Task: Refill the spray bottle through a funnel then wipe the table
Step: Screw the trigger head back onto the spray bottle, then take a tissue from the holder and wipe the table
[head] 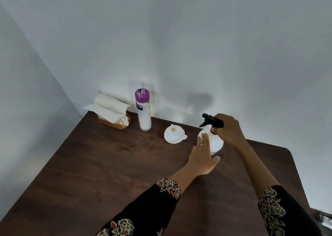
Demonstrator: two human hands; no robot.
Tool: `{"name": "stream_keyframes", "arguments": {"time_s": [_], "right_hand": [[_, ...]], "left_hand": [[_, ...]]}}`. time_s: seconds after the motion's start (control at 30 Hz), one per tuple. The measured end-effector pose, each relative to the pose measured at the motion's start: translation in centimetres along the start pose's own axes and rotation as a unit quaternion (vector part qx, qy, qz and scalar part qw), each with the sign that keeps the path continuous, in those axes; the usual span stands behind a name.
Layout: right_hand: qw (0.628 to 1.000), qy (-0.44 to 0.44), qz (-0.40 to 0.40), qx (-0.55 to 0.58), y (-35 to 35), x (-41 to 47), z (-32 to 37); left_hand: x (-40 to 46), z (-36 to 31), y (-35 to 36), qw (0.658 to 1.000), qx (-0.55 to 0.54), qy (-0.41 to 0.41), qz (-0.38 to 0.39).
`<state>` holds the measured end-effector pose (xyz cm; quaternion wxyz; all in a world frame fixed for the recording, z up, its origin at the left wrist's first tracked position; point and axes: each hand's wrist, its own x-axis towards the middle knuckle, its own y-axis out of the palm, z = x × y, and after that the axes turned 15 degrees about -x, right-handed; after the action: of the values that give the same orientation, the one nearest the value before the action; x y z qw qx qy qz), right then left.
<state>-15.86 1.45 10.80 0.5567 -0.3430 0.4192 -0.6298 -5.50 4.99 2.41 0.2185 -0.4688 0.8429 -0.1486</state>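
Note:
A clear round spray bottle (216, 142) with a black trigger head (209, 120) stands on the dark wooden table (107, 164) near the far edge. My right hand (227, 129) is closed over the trigger head from above. In front of the bottle's body, my left hand (203, 156) has its fingers spread and its fingertips touch the bottle's left side. A white funnel (174, 134) lies mouth-up just left of the bottle. Farther left stands a tall clear bottle (142, 111) with a purple cap.
A basket of white paper towels (111, 110) sits at the table's far left corner against the wall. The table's right edge runs close beside my right forearm. Bare table surface spreads in front of me.

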Motion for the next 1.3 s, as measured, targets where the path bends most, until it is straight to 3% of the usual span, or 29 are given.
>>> {"name": "stream_keyframes", "arguments": {"time_s": [0.33,0.47,0.5,0.57,0.67,0.73,0.83,1.03,1.3], "right_hand": [[0.999,0.005,0.025,0.020,0.4,0.6,-1.9],[0.999,0.008,0.038,-0.026,-0.2,0.2,-1.6],[0.998,0.025,0.020,-0.057,-0.3,-0.1,-1.3],[0.987,0.071,-0.094,-0.109,-0.3,-1.2,-0.2],[0.949,0.090,-0.295,-0.070,0.3,-4.0,3.1],[0.936,0.050,-0.347,-0.033,0.9,-5.9,5.8],[0.944,-0.051,-0.326,-0.008,2.5,-8.6,9.8],[0.960,-0.194,-0.203,0.010,6.7,-12.3,16.4],[0.976,-0.202,-0.078,0.029,11.5,-11.2,23.1]], "left_hand": [[0.6,0.7,0.6,0.997,0.071,0.016,0.009],[-1.6,1.3,-0.5,0.997,0.070,0.031,-0.011],[-2.5,1.7,-0.9,0.998,0.060,0.029,-0.023],[-4.2,2.9,-1.6,0.997,0.030,0.027,-0.059],[-7.6,4.9,-3.6,0.991,-0.016,0.021,-0.129],[-10.1,6.2,-5.3,0.984,-0.042,0.006,-0.175],[-13.4,8.1,-8.1,0.966,-0.093,-0.031,-0.240],[-17.7,11.2,-13.5,0.918,-0.176,-0.097,-0.341],[-18.6,14.5,-20.6,0.853,-0.339,-0.102,-0.384]]}}
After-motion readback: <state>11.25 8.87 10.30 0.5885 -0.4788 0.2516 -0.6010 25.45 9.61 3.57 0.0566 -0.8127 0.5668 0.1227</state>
